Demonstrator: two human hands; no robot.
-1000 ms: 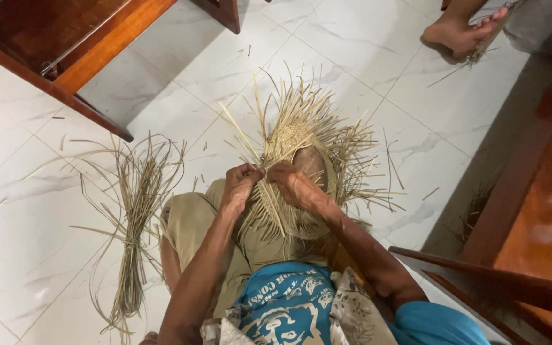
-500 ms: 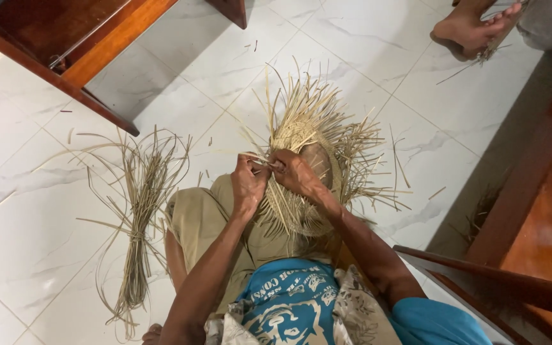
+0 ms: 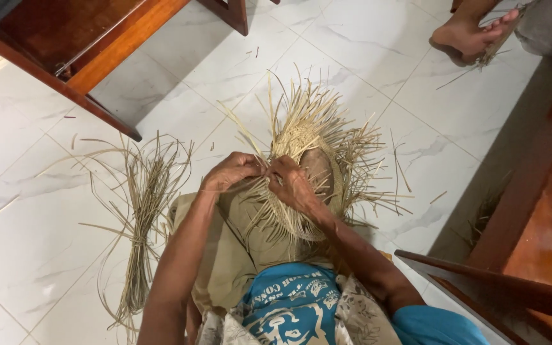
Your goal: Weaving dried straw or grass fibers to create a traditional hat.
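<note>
A half-woven straw piece (image 3: 314, 150), round with many loose strips fanning out from its edge, rests on my knee over khaki trousers. My left hand (image 3: 230, 174) pinches thin straw strips at its near left edge. My right hand (image 3: 292, 184) lies on the woven part right beside it, fingers closed on strips too. The two hands almost touch.
A tied bundle of dry straw strips (image 3: 138, 211) lies on the white tiled floor (image 3: 39, 223) to my left. A wooden furniture frame (image 3: 91, 57) stands at the upper left, more wooden furniture (image 3: 531, 211) at the right. Another person's bare foot (image 3: 471, 32) is at the top right.
The view has shifted a little. My hands have drawn closer together on the weave's edge and keep working the strips; the straw piece stays on my knee.
</note>
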